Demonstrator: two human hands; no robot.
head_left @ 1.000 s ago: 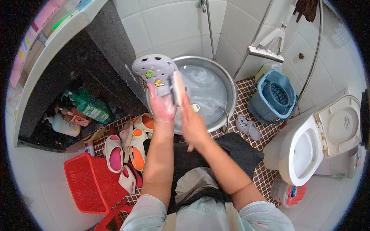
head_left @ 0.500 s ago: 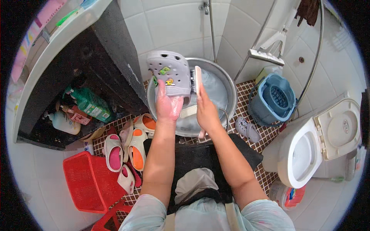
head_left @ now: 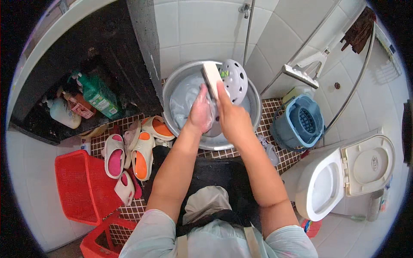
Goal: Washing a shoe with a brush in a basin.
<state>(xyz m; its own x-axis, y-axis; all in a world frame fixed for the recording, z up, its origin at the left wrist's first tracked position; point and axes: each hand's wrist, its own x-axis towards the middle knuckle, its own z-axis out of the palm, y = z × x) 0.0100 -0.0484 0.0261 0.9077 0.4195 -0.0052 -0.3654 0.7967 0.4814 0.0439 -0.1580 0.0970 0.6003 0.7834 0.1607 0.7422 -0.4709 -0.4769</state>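
A pale grey clog [head_left: 236, 84] with round holes and a green charm is held over a metal basin [head_left: 171, 92] of cloudy water. My left hand [head_left: 201, 112], wet and soapy, grips the clog from its left side; part of that grip is hidden behind my right hand and the brush. In my right hand [head_left: 234, 122] is a scrubbing brush [head_left: 211, 76] with a pale back and dark bristles, its index finger laid along the back. The brush crosses in front of the clog's left side. Another grey clog [head_left: 270, 152] lies on the floor right of the basin.
Left stand a red basket [head_left: 71, 189], several pale slides [head_left: 143, 157] with coloured insoles, and a dark shelf holding pump bottles [head_left: 100, 96]. Right are a blue mop bucket [head_left: 297, 122], a squeegee [head_left: 300, 76] and a toilet [head_left: 320, 189] with its lid up.
The clog has turned and shifted right, so its holed top faces right. The brush has moved from the clog's right side to its left, my right hand still holding it.
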